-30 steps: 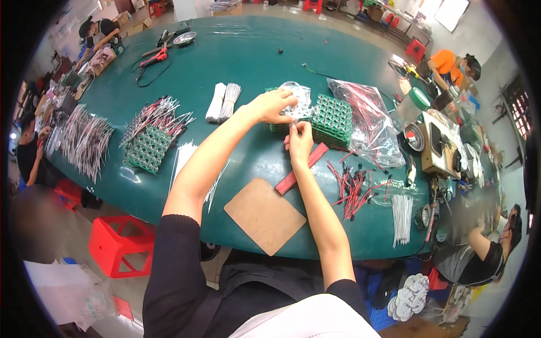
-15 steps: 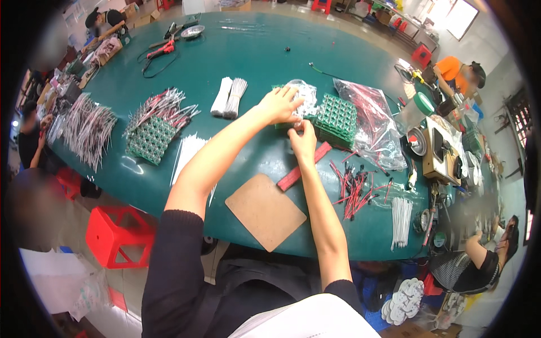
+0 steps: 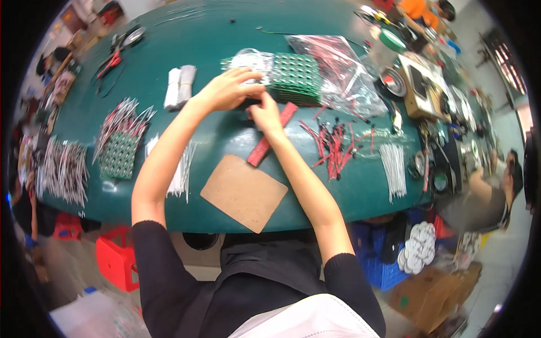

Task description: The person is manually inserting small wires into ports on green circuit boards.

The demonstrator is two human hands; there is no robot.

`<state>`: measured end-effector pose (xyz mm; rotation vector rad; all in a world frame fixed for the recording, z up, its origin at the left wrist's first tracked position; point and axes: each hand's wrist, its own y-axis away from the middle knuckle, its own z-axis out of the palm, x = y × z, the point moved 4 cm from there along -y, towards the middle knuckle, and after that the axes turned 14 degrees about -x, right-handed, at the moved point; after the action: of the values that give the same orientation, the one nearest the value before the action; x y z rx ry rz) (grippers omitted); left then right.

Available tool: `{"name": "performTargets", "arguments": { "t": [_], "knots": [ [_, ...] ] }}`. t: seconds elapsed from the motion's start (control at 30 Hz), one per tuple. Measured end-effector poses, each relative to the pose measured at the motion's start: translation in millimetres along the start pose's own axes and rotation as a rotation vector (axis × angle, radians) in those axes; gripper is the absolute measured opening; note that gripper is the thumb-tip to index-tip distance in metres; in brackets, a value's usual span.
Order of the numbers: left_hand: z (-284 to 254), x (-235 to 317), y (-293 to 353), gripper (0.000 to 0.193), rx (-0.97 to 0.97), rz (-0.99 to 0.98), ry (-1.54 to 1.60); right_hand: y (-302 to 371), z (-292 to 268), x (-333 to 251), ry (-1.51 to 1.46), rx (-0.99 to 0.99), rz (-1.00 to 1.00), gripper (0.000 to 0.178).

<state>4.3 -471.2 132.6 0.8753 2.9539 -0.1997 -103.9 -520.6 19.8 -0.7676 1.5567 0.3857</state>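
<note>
We seem mid-fingerwork: left hand (image 3: pixel 227 90) beside right hand (image 3: pixel 266 116), clear plastic (image 3: pixel 253 59) just beyond.
Both curled, grasp untellable; steadiness seems needed next.

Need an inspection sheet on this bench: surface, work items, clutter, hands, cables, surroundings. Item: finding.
Surface: green table, glossy.
Work items: stack of green circuit boards, with clear plastic just left of it, by the hands.
Clutter: red bar and brown board nearer the body; loose red and black wires right; white bundles left.
Hands: left hand at the plastic's near edge, right hand close beside it; blur hides any grip.
Cables: dark cord by the red-handled tool, far left.
Surroundings: red stool left, blue crate right; person in orange far right.
</note>
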Motion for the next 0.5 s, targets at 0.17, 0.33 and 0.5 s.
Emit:
{"name": "performTargets", "arguments": {
  "t": [0.17,0.33,0.5],
  "knots": [
    [6.1,-6.1,13.4,0.03,-0.041,0.027,-0.113,38.8,-15.2,-60.2,0.449,-0.04,-0.21,0.038],
    [12.5,-0.3,9.0,0.026,-0.075,0.024,-0.122,78.1,-112.9,-109.0,0.604,-0.058,-0.142,0.023],
    [14.7,8.3,3.2,0.018,-0.146,-0.056,-0.249,96.9,-256.1,-112.4,0.68,0.208,0.038,0.017]
  ]
}}
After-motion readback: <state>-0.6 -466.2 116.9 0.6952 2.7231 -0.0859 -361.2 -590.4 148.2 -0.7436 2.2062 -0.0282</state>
